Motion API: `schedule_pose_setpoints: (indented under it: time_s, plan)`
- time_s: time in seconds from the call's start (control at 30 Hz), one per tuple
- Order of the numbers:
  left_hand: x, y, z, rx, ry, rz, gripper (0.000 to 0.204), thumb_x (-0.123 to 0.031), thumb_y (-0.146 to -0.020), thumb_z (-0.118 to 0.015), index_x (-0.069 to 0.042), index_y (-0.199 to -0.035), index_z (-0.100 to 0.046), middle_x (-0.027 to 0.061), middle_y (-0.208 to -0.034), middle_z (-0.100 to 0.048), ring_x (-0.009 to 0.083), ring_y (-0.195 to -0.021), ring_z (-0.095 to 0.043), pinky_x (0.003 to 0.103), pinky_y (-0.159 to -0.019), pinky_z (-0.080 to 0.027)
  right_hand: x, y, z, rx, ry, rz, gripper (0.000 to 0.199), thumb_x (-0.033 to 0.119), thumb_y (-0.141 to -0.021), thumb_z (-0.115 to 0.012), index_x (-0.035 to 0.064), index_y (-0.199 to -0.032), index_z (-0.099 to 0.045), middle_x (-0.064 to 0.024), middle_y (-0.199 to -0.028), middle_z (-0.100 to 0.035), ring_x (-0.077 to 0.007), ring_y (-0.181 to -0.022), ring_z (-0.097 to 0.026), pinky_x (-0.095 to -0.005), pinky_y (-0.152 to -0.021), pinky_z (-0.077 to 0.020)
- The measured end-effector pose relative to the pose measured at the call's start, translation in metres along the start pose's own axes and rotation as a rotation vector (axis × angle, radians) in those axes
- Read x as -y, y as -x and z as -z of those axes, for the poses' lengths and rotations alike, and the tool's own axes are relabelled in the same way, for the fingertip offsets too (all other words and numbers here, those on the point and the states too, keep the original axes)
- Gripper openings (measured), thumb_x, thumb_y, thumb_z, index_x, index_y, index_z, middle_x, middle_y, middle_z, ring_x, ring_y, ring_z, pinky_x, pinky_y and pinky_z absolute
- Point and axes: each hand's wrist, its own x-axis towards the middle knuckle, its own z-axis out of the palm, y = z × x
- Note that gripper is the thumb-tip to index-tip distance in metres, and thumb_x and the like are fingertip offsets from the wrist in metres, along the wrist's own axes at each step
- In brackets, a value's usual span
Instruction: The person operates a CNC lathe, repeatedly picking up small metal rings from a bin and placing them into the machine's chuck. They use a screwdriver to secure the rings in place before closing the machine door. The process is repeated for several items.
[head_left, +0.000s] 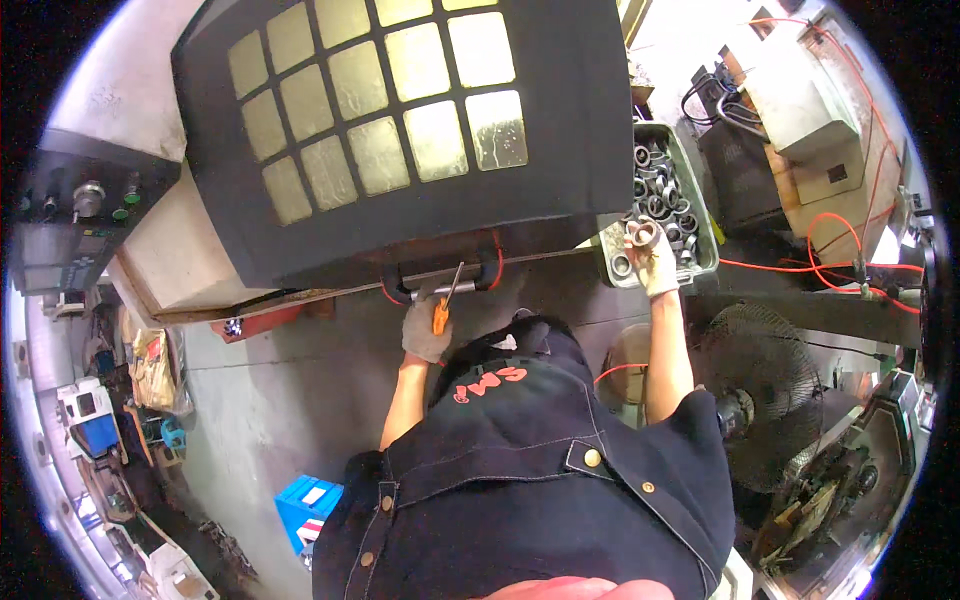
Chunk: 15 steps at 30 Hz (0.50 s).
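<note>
My gloved left hand [424, 332] is closed around an orange-handled screwdriver [440, 316], whose thin metal shaft points up and away from me. It is right by the bar handle [462, 287] of a dark machine door [560, 150]; whether its fingers also touch the bar I cannot tell. On the right, my gloved right hand [656, 270] grips a metal ring [645, 234] between thumb and fingers. That hand is above the near part of a grey-green bin [708, 262], which holds many loose metal rings [660, 190].
A control panel [90, 200] with knobs and buttons stands at the left. To my right are a large caged fan [765, 375] and an orange hose [770, 266]. A blue box [302, 505] sits on the floor to my left. Windowed panes [435, 140] fill the machine door.
</note>
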Motion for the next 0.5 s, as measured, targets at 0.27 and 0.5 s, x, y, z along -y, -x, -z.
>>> schedule_pose_setpoints:
  time_s: [0.27, 0.5]
  plan:
    - [0.006, 0.002, 0.024, -0.016, 0.050, -0.010, 0.038, -0.014, -0.069, -0.063, -0.008, -0.106, -0.058, 0.0201, -0.108, -0.058, 0.0394, -0.093, -0.058, 0.047, -0.078, -0.047, -0.021, 0.015, -0.070, 0.287, -0.635, -0.163, 0.025, 0.013, -0.086, -0.054, 0.0032, -0.109, -0.059, -0.0159, -0.114, -0.060, -0.0323, -0.099, -0.058, -0.0436, -0.084, -0.0497]
    - [-0.017, 0.008, 0.062, 0.039, 0.087, 0.104, 0.046, -0.011, -0.071, -0.060, -0.009, -0.116, -0.054, 0.0196, -0.110, -0.057, 0.0401, -0.096, -0.058, 0.046, -0.081, -0.048, 0.011, -0.027, -0.079, 0.143, 0.096, 0.065, 0.032, 0.028, -0.091, -0.052, 0.0098, -0.116, -0.058, -0.0068, -0.110, -0.062, -0.0228, -0.097, -0.058, -0.0377, -0.079, -0.0493]
